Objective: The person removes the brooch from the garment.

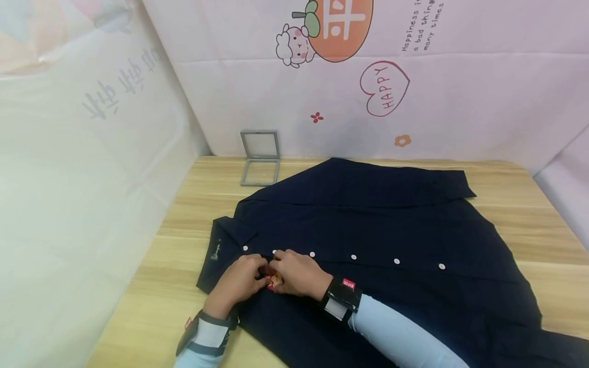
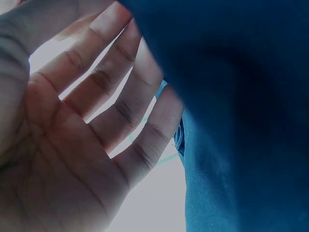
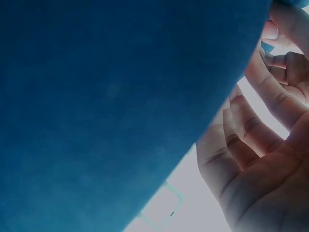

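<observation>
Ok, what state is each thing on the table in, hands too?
Grey case: open, lid raised
Dark shirt: spread out, front up
White buttons: showing; whether fastened, unclear
Left hand: fingers curled, pinching
Right hand: fingers curled, pinching
Small red-and-yellow item: held between both hands

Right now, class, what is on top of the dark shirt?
On the dark shirt are the left hand and right hand, with a small red-and-yellow object between them. Hands hide part of it, so its full shape cannot be seen, nor the shirt beneath.
</observation>
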Action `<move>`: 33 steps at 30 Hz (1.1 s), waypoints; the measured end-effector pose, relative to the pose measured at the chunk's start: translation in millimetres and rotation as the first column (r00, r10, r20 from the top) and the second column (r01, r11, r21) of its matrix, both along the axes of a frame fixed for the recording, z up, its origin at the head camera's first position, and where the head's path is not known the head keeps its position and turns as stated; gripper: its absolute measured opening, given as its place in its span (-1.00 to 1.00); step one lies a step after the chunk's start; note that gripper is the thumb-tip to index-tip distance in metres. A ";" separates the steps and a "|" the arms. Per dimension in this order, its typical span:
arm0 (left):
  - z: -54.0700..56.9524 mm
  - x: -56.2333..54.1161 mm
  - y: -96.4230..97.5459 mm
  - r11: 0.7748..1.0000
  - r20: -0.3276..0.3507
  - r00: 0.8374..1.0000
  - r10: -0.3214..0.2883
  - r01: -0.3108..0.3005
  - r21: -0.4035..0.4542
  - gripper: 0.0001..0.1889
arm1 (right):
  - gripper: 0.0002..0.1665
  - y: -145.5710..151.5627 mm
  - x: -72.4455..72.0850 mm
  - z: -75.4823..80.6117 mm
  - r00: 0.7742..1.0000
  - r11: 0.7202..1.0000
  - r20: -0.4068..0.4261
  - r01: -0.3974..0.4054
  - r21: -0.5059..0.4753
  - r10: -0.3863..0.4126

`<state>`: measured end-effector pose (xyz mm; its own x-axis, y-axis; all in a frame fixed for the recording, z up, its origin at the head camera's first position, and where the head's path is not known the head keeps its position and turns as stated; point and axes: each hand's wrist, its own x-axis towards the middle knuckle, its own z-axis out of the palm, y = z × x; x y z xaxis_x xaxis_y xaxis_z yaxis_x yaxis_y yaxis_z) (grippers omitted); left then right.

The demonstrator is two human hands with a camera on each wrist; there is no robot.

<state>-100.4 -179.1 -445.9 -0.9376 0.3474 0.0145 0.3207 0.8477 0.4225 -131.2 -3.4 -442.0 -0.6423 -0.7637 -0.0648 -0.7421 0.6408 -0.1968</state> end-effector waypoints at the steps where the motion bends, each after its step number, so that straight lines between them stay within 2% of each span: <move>1: 0.1 0.0 -0.2 1.000 0.002 1.000 0.000 0.000 0.001 -0.87 | -0.56 -0.1 0.1 0.0 1.000 1.000 -0.004 -0.001 0.004 0.001; 8: 2.3 -0.5 -2.2 1.000 0.019 1.000 -0.003 0.002 0.013 -0.85 | -0.57 -0.2 -1.1 1.0 0.999 1.000 -0.036 -0.020 0.006 0.021; 13: 3.0 0.3 -4.8 0.999 0.030 0.999 -0.032 0.032 0.002 -0.74 | -0.58 0.4 -2.5 2.4 0.998 0.999 -0.039 -0.042 0.006 0.043; 19: 2.8 1.0 -7.5 0.998 0.044 0.997 -0.059 0.058 0.004 -0.64 | -0.62 1.8 -4.4 3.7 0.999 0.998 -0.006 -0.054 -0.021 0.054; 33: 3.5 2.8 -9.0 0.995 0.000 0.995 -0.096 0.096 -0.003 -0.61 | -0.58 1.8 -7.3 5.2 0.992 0.996 0.098 -0.069 -0.055 0.074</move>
<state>-97.6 -188.1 -442.4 -0.8998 0.4362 0.0138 0.4011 0.8141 0.4199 -138.5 -1.6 -436.8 -0.5779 -0.8116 -0.0854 -0.7607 0.5736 -0.3039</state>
